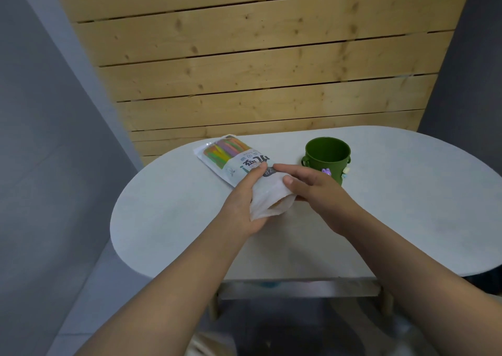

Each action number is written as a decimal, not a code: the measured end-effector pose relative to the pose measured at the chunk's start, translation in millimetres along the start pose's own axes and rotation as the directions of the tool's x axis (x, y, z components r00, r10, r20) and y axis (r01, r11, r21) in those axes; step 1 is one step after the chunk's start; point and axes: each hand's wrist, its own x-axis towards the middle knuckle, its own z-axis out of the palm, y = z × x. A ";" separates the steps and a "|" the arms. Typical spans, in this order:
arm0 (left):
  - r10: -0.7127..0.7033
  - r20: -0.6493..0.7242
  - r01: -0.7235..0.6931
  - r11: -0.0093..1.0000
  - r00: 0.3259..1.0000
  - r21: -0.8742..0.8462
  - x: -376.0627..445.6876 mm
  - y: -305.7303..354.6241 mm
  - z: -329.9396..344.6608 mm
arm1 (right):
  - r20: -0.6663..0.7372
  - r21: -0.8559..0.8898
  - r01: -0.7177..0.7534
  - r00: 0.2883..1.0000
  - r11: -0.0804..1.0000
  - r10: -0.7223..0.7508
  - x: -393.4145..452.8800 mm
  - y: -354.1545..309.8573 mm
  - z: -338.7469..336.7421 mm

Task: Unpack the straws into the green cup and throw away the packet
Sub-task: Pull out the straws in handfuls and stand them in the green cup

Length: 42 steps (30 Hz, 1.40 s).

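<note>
Packet: lying on the pale oval table, left of centre, long axis running from the far-left corner back toward the near hands; printed face up.

Straws: multicoloured, seen through the clear window at the packet's far end; all apparently inside, none out on the table.

Near end of packet: white, bunched and lifted between both hands, looking loosened; impossible to tell whether torn open or merely crumpled.

Left hand: wrapped around the packet's near-left edge, thumb pressed on the printed face, fingers folded under the white end.

Right hand: pinching the same end from the right, thumb on top, fingers tucked beneath and hidden.

Green cup: upright, mouth open, just beyond and right of the right hand, well clear of the packet's far end; nearer to the right hand than the left.

Relation governing the next move: opening facing the person, straws lying away from both grips toward the far left, cup off to the right; likely calling for a swing of the packet rightward once opened.

Hidden or unclear: cup interior dark, seemingly empty; small charms on the cup's near side partly blocked by the right hand; no bin anywhere in frame.
</note>
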 end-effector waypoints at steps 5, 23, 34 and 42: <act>0.333 -0.095 -0.324 0.941 0.938 0.097 -1.8 2.6 9.8 | -0.159 0.141 0.001 0.987 0.990 0.022 6.5 2.4 10.2; 0.787 -0.091 -0.700 0.589 0.610 0.405 2.7 3.3 4.5 | -0.065 0.347 -0.253 0.954 0.903 0.293 15.0 2.2 37.7; 0.834 -0.055 -0.701 0.496 0.549 0.512 -0.6 0.1 9.3 | -0.059 0.447 -0.259 0.947 0.856 0.317 18.9 1.6 39.7; 0.738 -0.172 -0.666 0.666 0.652 0.334 4.2 5.6 9.3 | -0.276 -0.011 -0.182 0.946 0.983 0.172 13.3 5.1 42.3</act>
